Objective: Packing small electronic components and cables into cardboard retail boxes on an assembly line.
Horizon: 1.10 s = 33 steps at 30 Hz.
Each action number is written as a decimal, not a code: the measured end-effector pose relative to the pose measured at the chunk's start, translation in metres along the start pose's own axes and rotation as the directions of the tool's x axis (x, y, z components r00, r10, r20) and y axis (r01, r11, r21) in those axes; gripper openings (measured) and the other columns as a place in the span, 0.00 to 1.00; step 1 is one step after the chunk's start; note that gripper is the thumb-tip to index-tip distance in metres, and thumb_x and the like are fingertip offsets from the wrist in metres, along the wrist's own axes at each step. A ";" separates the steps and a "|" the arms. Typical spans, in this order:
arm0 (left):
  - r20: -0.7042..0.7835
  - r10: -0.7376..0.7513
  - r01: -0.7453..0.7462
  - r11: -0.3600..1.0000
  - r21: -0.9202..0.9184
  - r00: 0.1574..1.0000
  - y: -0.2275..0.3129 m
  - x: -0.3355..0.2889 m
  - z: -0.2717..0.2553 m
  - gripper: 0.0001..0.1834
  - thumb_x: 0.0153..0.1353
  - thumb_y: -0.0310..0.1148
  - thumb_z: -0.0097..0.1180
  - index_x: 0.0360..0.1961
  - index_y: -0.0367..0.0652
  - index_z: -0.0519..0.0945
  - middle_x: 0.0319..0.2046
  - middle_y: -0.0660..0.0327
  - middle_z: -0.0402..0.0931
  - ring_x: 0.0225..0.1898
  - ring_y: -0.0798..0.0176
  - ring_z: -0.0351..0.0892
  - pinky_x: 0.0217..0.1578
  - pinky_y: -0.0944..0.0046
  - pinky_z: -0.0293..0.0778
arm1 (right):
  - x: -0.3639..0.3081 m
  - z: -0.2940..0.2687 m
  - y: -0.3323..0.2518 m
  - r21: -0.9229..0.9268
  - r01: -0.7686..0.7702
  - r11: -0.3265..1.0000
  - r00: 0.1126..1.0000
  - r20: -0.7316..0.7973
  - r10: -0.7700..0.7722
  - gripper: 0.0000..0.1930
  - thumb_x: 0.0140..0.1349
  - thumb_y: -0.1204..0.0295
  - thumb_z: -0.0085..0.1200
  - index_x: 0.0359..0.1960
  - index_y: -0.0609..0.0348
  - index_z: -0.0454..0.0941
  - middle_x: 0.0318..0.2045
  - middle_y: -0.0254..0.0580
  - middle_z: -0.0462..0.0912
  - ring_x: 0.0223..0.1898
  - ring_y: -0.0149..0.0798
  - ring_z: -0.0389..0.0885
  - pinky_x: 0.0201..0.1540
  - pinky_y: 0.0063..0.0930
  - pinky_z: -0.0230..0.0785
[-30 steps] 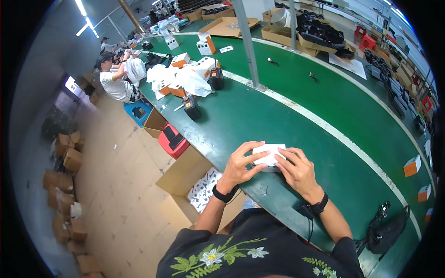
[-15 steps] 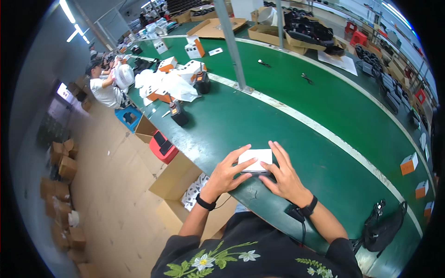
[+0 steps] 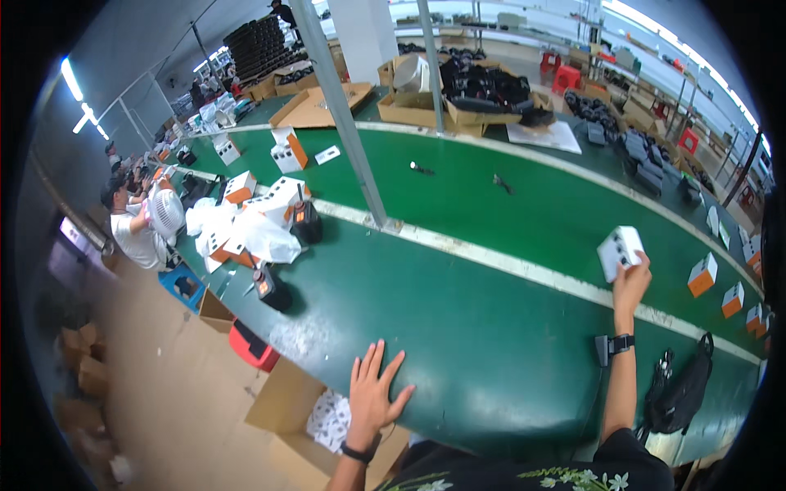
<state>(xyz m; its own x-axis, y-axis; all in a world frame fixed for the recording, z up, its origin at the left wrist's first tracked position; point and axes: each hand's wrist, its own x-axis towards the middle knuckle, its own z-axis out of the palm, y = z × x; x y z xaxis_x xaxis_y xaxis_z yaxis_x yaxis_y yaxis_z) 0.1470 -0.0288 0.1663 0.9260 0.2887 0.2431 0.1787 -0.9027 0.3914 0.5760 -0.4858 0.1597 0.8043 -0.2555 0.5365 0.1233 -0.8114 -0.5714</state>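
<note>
My right hand (image 3: 631, 282) is stretched far out to the right, its fingers closed on a small white box (image 3: 620, 250) with dark pictures on its side. The box is held up over the green conveyor belt, near the pale strip along the belt's edge. Flat on the green table (image 3: 458, 344), near its front edge, lies my left hand (image 3: 377, 391) with its fingers spread and nothing in it. Just beside that hand, below the table edge, stands an open carton (image 3: 282, 401) with white printed papers (image 3: 329, 420) inside.
White-and-orange boxes (image 3: 702, 274) stand on the belt at the right. A black pouch (image 3: 688, 393) and a coiled cable (image 3: 660, 380) lie at the table's right end. A metal post (image 3: 348, 123) rises mid-table. Bagged boxes (image 3: 262, 231) and black devices (image 3: 270, 288) are at the left.
Both hands were together on the white box over the table. The right hand has carried it right and forward to the belt; the left has let go and come down on the table.
</note>
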 end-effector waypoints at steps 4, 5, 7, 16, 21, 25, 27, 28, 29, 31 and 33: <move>-0.032 -0.024 0.023 0.999 -0.042 0.999 -0.004 -0.002 0.000 0.38 0.64 0.58 0.70 0.73 0.58 0.83 0.81 0.45 0.67 0.80 0.38 0.67 0.78 0.32 0.59 | 0.016 0.041 -0.043 -0.392 0.023 0.920 0.877 -0.433 -0.207 0.40 0.65 0.71 0.69 0.79 0.48 0.67 0.72 0.69 0.68 0.76 0.74 0.63 0.78 0.64 0.57; -0.035 -0.037 0.036 0.999 -0.029 0.999 -0.007 -0.004 0.001 0.37 0.63 0.58 0.71 0.72 0.59 0.83 0.81 0.45 0.67 0.80 0.38 0.68 0.77 0.32 0.60 | 0.020 0.054 -0.070 -0.245 0.246 0.938 0.915 -0.260 -0.308 0.37 0.64 0.72 0.68 0.76 0.55 0.70 0.73 0.69 0.68 0.76 0.72 0.62 0.81 0.65 0.52; -0.019 -0.051 0.050 0.997 -0.051 0.999 -0.007 -0.007 -0.007 0.37 0.65 0.58 0.70 0.74 0.63 0.81 0.81 0.47 0.66 0.81 0.42 0.67 0.78 0.33 0.61 | 0.020 0.094 -0.130 -0.069 0.476 0.877 0.877 -0.030 -0.479 0.29 0.63 0.72 0.70 0.65 0.64 0.77 0.66 0.65 0.76 0.72 0.69 0.68 0.79 0.65 0.55; 0.046 -0.056 0.062 0.988 -0.144 0.997 -0.008 -0.006 -0.026 0.38 0.65 0.53 0.69 0.75 0.54 0.80 0.83 0.43 0.61 0.84 0.37 0.59 0.82 0.32 0.53 | 0.046 0.348 -0.292 -0.227 0.469 0.854 0.819 0.474 -0.324 0.21 0.67 0.72 0.67 0.60 0.64 0.83 0.58 0.62 0.81 0.62 0.66 0.81 0.61 0.59 0.81; 0.079 -0.080 0.083 0.996 -0.040 0.994 -0.010 0.003 -0.021 0.37 0.63 0.59 0.71 0.71 0.61 0.84 0.80 0.47 0.68 0.79 0.40 0.69 0.76 0.31 0.62 | 0.010 0.382 -0.340 -0.076 0.568 0.819 0.779 0.371 -0.506 0.18 0.65 0.68 0.67 0.54 0.61 0.85 0.59 0.63 0.81 0.68 0.68 0.76 0.69 0.70 0.70; 0.121 -0.145 0.153 0.987 -0.058 0.982 -0.012 -0.007 -0.015 0.36 0.62 0.58 0.72 0.71 0.61 0.84 0.80 0.48 0.69 0.79 0.42 0.69 0.76 0.33 0.62 | -0.025 0.326 -0.377 -0.256 0.550 0.795 0.817 0.360 -0.450 0.30 0.66 0.51 0.66 0.65 0.56 0.81 0.67 0.65 0.76 0.75 0.73 0.65 0.73 0.90 0.51; 0.065 -0.136 0.141 0.987 -0.077 0.989 -0.011 0.006 -0.011 0.36 0.62 0.57 0.72 0.71 0.61 0.85 0.80 0.49 0.70 0.79 0.42 0.69 0.77 0.34 0.63 | -0.012 0.315 -0.345 -0.302 0.417 0.857 0.864 0.424 -0.270 0.35 0.67 0.45 0.65 0.67 0.56 0.80 0.71 0.67 0.72 0.78 0.77 0.60 0.73 0.94 0.46; 0.097 -0.138 0.147 0.985 -0.090 0.986 -0.009 0.007 -0.012 0.36 0.62 0.57 0.72 0.71 0.61 0.85 0.80 0.49 0.70 0.79 0.42 0.69 0.77 0.34 0.63 | -0.009 0.310 -0.322 -0.284 0.329 0.901 0.868 0.466 -0.170 0.37 0.67 0.41 0.65 0.68 0.56 0.79 0.72 0.66 0.71 0.79 0.79 0.57 0.72 0.96 0.44; 0.092 -0.152 0.159 0.984 -0.079 0.984 -0.007 0.007 -0.015 0.36 0.61 0.56 0.73 0.71 0.61 0.85 0.80 0.49 0.70 0.79 0.42 0.69 0.77 0.34 0.63 | -0.004 0.303 -0.300 -0.219 0.287 0.932 0.828 0.545 -0.127 0.33 0.73 0.45 0.61 0.69 0.55 0.78 0.72 0.65 0.70 0.75 0.78 0.64 0.69 0.91 0.59; 0.081 -0.153 0.159 0.984 -0.081 0.985 -0.005 0.012 -0.016 0.36 0.62 0.54 0.73 0.71 0.60 0.84 0.80 0.49 0.70 0.79 0.42 0.69 0.78 0.35 0.61 | 0.020 0.301 -0.263 -0.192 0.403 0.895 0.781 0.581 -0.227 0.28 0.76 0.50 0.60 0.68 0.56 0.78 0.71 0.65 0.72 0.71 0.78 0.68 0.65 0.84 0.67; 0.087 -0.139 0.147 0.985 -0.093 0.986 -0.008 0.013 -0.017 0.36 0.62 0.54 0.73 0.72 0.60 0.84 0.80 0.49 0.69 0.79 0.42 0.69 0.78 0.35 0.61 | 0.027 0.302 -0.242 -0.180 0.619 0.764 0.712 0.540 -0.450 0.16 0.81 0.63 0.55 0.59 0.59 0.83 0.61 0.64 0.79 0.59 0.70 0.81 0.55 0.63 0.83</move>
<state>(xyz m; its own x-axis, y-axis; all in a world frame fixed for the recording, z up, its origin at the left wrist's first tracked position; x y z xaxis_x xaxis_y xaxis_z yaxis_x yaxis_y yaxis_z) 0.1516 -0.0126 0.1815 0.9178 0.3821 0.1081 0.2808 -0.8169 0.5038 0.7435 -0.1375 0.1247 0.8307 0.4667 0.3037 0.4878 -0.8729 0.0072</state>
